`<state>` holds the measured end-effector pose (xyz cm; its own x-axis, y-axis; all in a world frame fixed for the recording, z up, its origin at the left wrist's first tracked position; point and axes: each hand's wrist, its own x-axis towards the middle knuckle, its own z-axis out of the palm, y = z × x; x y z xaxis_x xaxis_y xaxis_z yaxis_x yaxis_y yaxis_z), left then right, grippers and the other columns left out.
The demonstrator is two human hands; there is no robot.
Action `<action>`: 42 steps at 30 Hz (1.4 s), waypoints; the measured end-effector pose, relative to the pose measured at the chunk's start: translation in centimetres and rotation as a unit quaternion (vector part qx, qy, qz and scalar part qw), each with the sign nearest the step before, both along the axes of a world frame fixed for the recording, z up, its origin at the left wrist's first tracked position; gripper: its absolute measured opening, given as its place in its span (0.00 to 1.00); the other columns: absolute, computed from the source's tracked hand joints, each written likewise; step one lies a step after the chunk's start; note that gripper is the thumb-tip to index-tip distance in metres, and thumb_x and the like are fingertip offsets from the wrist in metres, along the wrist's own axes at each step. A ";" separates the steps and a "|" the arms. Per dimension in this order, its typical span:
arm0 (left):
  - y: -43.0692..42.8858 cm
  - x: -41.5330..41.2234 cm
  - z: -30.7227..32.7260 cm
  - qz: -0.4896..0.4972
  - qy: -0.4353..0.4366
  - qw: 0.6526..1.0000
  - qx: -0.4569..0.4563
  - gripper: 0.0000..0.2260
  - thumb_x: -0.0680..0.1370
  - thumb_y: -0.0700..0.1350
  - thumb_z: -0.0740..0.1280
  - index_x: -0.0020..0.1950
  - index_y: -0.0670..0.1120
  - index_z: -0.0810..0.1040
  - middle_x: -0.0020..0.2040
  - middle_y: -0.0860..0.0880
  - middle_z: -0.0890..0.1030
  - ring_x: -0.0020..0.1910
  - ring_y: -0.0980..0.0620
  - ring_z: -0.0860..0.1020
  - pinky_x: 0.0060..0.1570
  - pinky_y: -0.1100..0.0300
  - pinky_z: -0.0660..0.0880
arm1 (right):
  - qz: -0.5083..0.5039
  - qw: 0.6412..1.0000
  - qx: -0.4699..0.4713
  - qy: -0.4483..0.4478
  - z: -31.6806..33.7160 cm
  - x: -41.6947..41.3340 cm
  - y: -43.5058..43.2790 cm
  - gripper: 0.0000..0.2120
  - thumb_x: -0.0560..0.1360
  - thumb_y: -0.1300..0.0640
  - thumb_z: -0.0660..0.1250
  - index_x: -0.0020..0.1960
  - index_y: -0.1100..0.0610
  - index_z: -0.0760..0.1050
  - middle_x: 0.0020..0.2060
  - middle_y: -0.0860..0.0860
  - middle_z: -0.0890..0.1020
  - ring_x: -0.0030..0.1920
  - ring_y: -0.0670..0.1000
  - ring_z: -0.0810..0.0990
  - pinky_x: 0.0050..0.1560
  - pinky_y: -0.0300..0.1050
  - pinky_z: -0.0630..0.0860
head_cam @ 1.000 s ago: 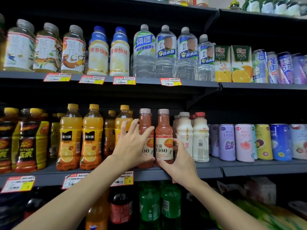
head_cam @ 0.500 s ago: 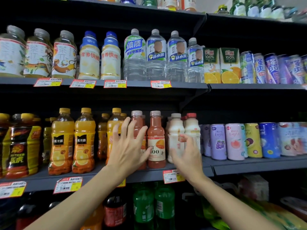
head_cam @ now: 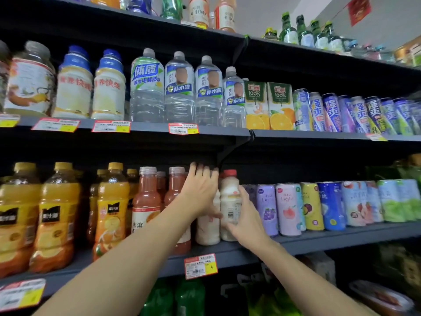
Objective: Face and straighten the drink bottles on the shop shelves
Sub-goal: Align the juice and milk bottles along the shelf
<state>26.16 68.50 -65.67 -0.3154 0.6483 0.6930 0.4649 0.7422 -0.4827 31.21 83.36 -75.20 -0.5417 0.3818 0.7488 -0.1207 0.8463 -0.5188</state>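
Two white milk-drink bottles stand on the middle shelf [head_cam: 319,238] between red juice bottles and pastel cans. My left hand [head_cam: 200,192] covers the upper half of the left white bottle [head_cam: 207,231], fingers up over its cap and thumb across its front. My right hand [head_cam: 247,216] grips the red-capped right white bottle [head_cam: 230,197] from the right side; its barcode faces me. Both bottles stand upright and touch each other.
Left of my hands stand red juice bottles [head_cam: 145,201] and orange juice bottles [head_cam: 111,208]. Pastel cans [head_cam: 289,208] line the shelf to the right. Water bottles [head_cam: 180,90] and juice cartons [head_cam: 268,106] fill the shelf above. Green bottles [head_cam: 189,297] sit below.
Both hands have moved right, off the red juice bottles and onto the two white bottles. The view has come closer and tilted up.
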 end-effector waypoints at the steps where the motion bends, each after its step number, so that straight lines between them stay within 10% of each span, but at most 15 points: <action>1: 0.4 -0.2 -0.1 0.006 -0.003 1.000 0.001 0.56 0.63 0.74 0.70 0.77 0.39 0.57 0.70 0.38 0.67 0.70 0.39 0.66 0.73 0.42 0.55 | -0.002 1.000 0.006 -0.001 -0.2 0.0 0.1 0.47 0.70 0.46 0.73 0.77 0.37 0.45 0.63 0.53 0.75 0.60 0.57 0.78 0.59 0.57 0.76; 17: 1.5 -0.7 0.9 -0.121 -0.194 0.967 0.111 0.45 0.61 0.54 0.83 0.69 0.42 0.64 0.73 0.38 0.59 0.67 0.36 0.69 0.61 0.50 0.72 | 0.100 0.994 -0.049 -0.014 0.1 0.9 2.9 0.52 0.63 0.58 0.81 0.73 0.33 0.52 0.59 0.34 0.74 0.59 0.43 0.78 0.63 0.53 0.77; 27: 0.1 -1.4 2.1 -0.185 -0.255 0.942 0.113 0.48 0.60 0.61 0.81 0.73 0.48 0.62 0.73 0.45 0.60 0.70 0.44 0.66 0.62 0.53 0.72 | 0.104 0.993 -0.041 -0.029 0.5 2.4 2.5 0.52 0.67 0.62 0.79 0.74 0.35 0.49 0.67 0.43 0.72 0.61 0.44 0.77 0.63 0.48 0.76; 34: 2.6 -1.6 0.2 -0.155 -0.268 0.931 0.193 0.45 0.63 0.56 0.81 0.71 0.47 0.60 0.63 0.39 0.73 0.60 0.38 0.75 0.51 0.52 0.75 | 0.086 0.995 -0.040 -0.038 0.3 2.4 2.1 0.52 0.69 0.62 0.78 0.76 0.38 0.46 0.70 0.47 0.72 0.63 0.51 0.77 0.66 0.56 0.74; 42: -0.5 -1.1 4.2 -0.151 -0.338 0.926 0.067 0.50 0.55 0.62 0.83 0.69 0.51 0.62 0.48 0.54 0.73 0.46 0.52 0.76 0.38 0.60 0.72 | 0.086 0.994 -0.039 -0.046 0.4 2.1 2.4 0.52 0.69 0.61 0.78 0.76 0.39 0.45 0.70 0.47 0.71 0.63 0.49 0.76 0.67 0.54 0.74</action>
